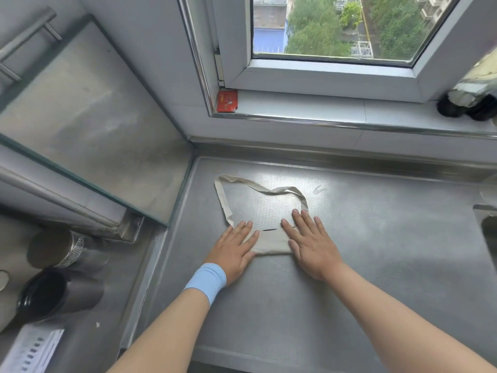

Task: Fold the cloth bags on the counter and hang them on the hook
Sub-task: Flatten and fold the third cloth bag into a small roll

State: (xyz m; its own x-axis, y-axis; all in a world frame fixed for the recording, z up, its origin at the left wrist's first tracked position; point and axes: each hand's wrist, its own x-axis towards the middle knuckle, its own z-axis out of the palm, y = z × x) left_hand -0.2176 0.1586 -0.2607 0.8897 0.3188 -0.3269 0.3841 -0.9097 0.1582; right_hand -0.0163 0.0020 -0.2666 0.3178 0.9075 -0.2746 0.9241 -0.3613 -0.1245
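Counter [376,251]: stainless steel, embossed dot texture, raised lip round the edge, runs into a corner below a window.
Window [336,25]: one pane, white frame, trees and buildings outside.
Sill [322,109]: pale tile with a metal edge strip. One red packet [227,101] stands in its left corner. Two dark round items [451,107] sit at the far right, partly cut off, can't tell what they are.
Bag count: one cloth bag [271,242] in view.
Bag location: flat on the counter, left of centre, between the two hands.
Bag look: beige woven cloth, folded to a small compact rectangle, short dark mark near its top edge.
Strap [258,187]: one long flat beige loop, unfolded, lying on the counter beyond the bag toward the window, twisted at the top.
Left hand [234,254]: palm down on the bag's left end, fingers [246,227] straight and close together, pressing flat, gripping nothing. One light blue wristband [206,281] on the wrist.
Right hand [309,243]: palm down on the bag's right end, fingers [298,219] straight, slightly spread, pressing flat. Fingertips touch the strap's right side.
Lower left: two cylindrical metal cups [53,250], one silver with a patterned band, one dark, on a lower surface.
Upper left: one steel bar handle [27,36].
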